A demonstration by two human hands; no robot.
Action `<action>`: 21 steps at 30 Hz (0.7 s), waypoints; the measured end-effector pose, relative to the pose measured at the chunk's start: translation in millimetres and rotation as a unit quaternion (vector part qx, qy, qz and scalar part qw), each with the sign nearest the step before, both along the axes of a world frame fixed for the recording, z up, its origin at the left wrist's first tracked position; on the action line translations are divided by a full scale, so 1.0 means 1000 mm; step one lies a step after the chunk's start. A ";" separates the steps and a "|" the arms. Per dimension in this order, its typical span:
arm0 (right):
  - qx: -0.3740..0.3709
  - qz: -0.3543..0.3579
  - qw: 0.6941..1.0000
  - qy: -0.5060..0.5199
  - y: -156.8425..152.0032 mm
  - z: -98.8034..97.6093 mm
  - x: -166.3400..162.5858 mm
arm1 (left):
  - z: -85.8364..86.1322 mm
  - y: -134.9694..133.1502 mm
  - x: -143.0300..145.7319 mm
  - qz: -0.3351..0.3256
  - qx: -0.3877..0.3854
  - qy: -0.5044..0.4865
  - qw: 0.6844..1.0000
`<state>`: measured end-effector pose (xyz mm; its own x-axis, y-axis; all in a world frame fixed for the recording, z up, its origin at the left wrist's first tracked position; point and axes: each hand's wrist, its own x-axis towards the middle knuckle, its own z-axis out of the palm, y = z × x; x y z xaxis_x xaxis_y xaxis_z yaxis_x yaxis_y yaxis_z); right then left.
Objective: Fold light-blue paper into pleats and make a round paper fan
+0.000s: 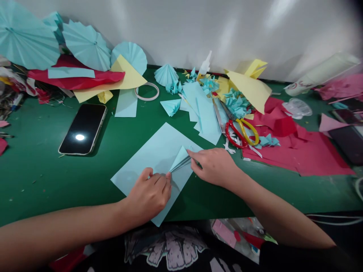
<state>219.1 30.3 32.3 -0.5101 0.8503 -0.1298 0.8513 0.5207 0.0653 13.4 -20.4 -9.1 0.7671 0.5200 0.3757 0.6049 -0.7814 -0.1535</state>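
A small folded light-blue paper cone (179,158) lies slanted between my two hands, above a flat light-blue paper sheet (141,160) on the green table. My left hand (154,190) pinches its narrow lower-left point, fingers curled and the knuckles over the sheet. At the wider upper-right end, my right hand (214,165) grips the pleated edge between thumb and forefinger. Several layered folds show along the cone's lower side. Parts of both ends are covered by my fingers.
A phone (83,129) lies at left, a tape roll (147,91) behind. Red-and-yellow-handled scissors (241,132) rest on paper strips at right, near red paper (306,155). Pleated blue paper fans (86,43) and a glue bottle (204,66) stand along the wall.
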 end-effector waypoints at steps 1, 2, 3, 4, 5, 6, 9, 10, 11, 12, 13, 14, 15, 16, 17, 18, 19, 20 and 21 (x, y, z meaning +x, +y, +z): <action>0.043 -0.001 0.998 0.040 0.001 -0.002 0.001 | 0.000 0.000 0.000 0.001 0.004 -0.003 1.000; 0.089 0.008 0.993 0.075 0.002 -0.004 0.001 | 0.000 0.000 0.000 0.002 0.008 -0.010 1.000; 0.132 0.031 0.985 0.105 0.003 -0.007 0.002 | 0.000 0.001 0.000 0.003 0.012 -0.020 1.000; 0.165 0.062 0.976 0.127 0.004 -0.009 0.002 | 0.000 0.001 0.001 0.005 0.014 -0.030 0.999; 0.184 0.100 0.967 0.142 0.006 -0.011 0.002 | 0.001 0.001 0.002 0.005 0.019 -0.037 0.999; 0.190 0.139 0.960 0.151 0.007 -0.014 0.003 | 0.001 0.001 0.002 0.005 0.023 -0.040 0.999; 0.148 0.197 0.954 0.168 0.012 -0.022 0.003 | 0.004 0.001 0.003 0.010 0.033 -0.037 0.999; 0.136 0.194 0.955 0.177 0.013 -0.025 0.004 | 0.004 0.001 0.003 0.012 0.035 -0.033 0.999; 0.123 0.191 0.955 0.189 0.015 -0.027 0.004 | 0.005 0.001 0.002 0.013 0.035 -0.029 0.999; 0.108 0.190 0.955 0.202 0.016 -0.028 0.005 | 0.005 0.000 0.001 0.013 0.035 -0.024 0.999; 0.091 0.188 0.954 0.214 0.018 -0.029 0.006 | 0.005 0.000 0.001 0.012 0.033 -0.019 0.999; 0.073 0.188 0.953 0.227 0.019 -0.030 0.006 | 0.004 0.000 0.000 0.011 0.029 -0.012 0.999; 0.054 0.187 0.951 0.240 0.020 -0.030 0.006 | 0.004 -0.001 -0.001 0.010 0.025 -0.006 1.000; 0.034 0.185 0.949 0.252 0.021 -0.030 0.007 | 0.003 -0.001 -0.001 0.011 0.018 0.000 1.000; 0.014 0.182 0.947 0.265 0.023 -0.030 0.007 | 0.003 -0.001 -0.001 0.013 0.011 0.005 1.000; -0.003 0.177 0.944 0.278 0.024 -0.030 0.007 | 0.003 -0.001 -0.001 0.018 0.004 0.008 1.000; -0.019 0.172 0.941 0.291 0.025 -0.030 0.008 | 0.002 -0.001 -0.001 0.024 -0.003 0.009 1.000; -0.030 0.167 0.938 0.302 0.026 -0.029 0.008 | 0.002 -0.001 0.000 0.029 -0.010 0.011 0.999; -0.038 0.165 0.935 0.311 0.027 -0.029 0.008 | 0.003 0.000 0.001 0.033 -0.016 0.011 0.999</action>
<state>227.2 57.7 3.4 -0.7402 0.6333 0.2260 0.5038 0.7449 -0.4374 14.0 -20.7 -6.5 0.7393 0.5808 0.3409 0.6515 -0.7449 -0.1437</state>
